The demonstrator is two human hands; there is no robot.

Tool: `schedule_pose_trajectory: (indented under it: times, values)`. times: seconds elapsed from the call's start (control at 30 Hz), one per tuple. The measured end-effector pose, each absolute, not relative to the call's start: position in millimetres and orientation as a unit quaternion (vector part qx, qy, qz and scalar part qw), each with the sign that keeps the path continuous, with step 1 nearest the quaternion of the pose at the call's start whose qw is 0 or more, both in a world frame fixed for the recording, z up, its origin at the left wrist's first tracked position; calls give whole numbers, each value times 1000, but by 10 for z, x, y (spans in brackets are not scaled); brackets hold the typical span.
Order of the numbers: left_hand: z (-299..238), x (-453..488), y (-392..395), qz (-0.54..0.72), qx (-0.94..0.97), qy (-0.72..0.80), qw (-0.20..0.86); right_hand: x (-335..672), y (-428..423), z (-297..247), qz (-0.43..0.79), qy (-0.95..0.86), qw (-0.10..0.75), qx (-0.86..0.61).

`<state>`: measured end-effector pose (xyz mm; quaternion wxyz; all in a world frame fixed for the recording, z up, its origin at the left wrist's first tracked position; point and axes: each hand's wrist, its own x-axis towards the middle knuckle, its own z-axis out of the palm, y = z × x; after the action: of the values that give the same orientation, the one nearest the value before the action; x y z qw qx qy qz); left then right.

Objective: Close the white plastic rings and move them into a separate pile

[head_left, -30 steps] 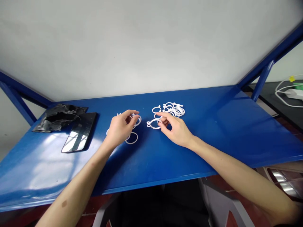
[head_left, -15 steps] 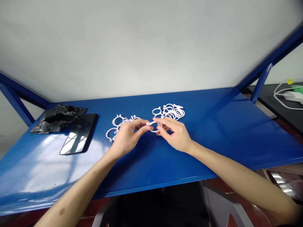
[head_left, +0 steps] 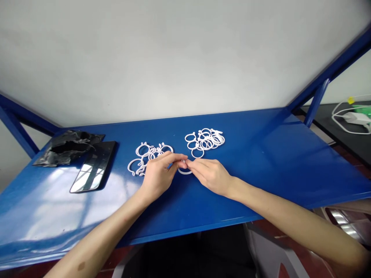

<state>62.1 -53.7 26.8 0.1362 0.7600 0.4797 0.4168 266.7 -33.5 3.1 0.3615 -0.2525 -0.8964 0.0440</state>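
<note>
Both hands meet over the middle of the blue shelf [head_left: 261,166] and pinch one white plastic ring [head_left: 184,170] between them. My left hand [head_left: 159,175] grips its left side with thumb and forefinger. My right hand [head_left: 209,174] grips its right side the same way. A pile of white rings [head_left: 206,139] lies just beyond my right hand. A second group of white rings [head_left: 145,156] lies beyond and left of my left hand.
A black phone [head_left: 93,166] lies face up at the left, with a crumpled black bag [head_left: 68,146] behind it. Blue frame struts [head_left: 317,101] rise at the right. White cables and a charger [head_left: 352,116] sit on a dark surface far right.
My right hand lifted one ring from the right pile and drew it toward me. My left hand left the left group and came across to grip the same ring.
</note>
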Motion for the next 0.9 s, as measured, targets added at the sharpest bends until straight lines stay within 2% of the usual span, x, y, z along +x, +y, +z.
schedule_pose_trajectory:
  times: [0.17,0.3,0.5,0.7,0.9]
  values:
    - [233,631,-535,401,797,440,101,2701,-296,-3,8,-910,333,-246]
    - [232,622,-478,368,819,438,48,2667,-175,104,-6,-897,358,-259]
    - [332,317,-284,255,791,551,-81,2819,165,196,-39,-817,389,-424]
    - [376,40,-200,96,794,600,-18,2975,325,131,-7,-808,328,-490]
    - [276,47,-173,126,809,574,-13,2898,183,169,-9,-820,353,-450]
